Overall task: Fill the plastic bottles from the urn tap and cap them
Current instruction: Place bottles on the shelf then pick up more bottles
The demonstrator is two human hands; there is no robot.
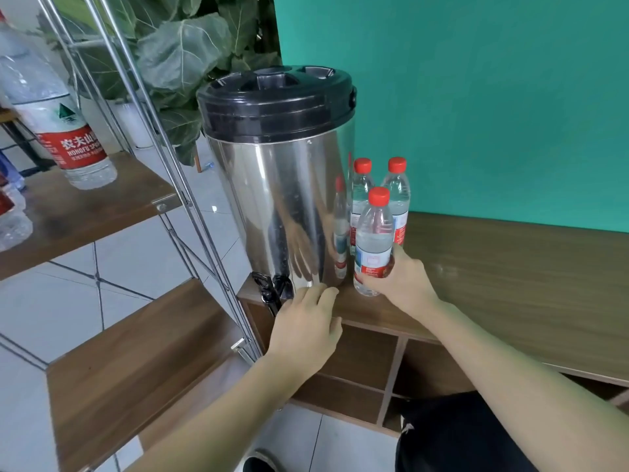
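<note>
Two hands work at the cabinet top [493, 267]: your left hand [306, 328] rests, fingers loosely extended and holding nothing, below the urn [282, 199] beside its tap [272, 291]. Your right hand [398, 281] grips the nearest capped bottle [372, 240], standing just right of the urn, two more bottles [396, 195] behind.

Open countertop [510, 267] right of the bottles [381, 199]; urn [282, 199] and shelf poles [190, 199] crowding the tap [272, 291]

Office break corner (urn [282, 185], cubby cabinet [510, 267]).

Three bottles [372, 240] stand right of the urn [282, 185] on the cabinet [510, 267], apparently touching it.
</note>
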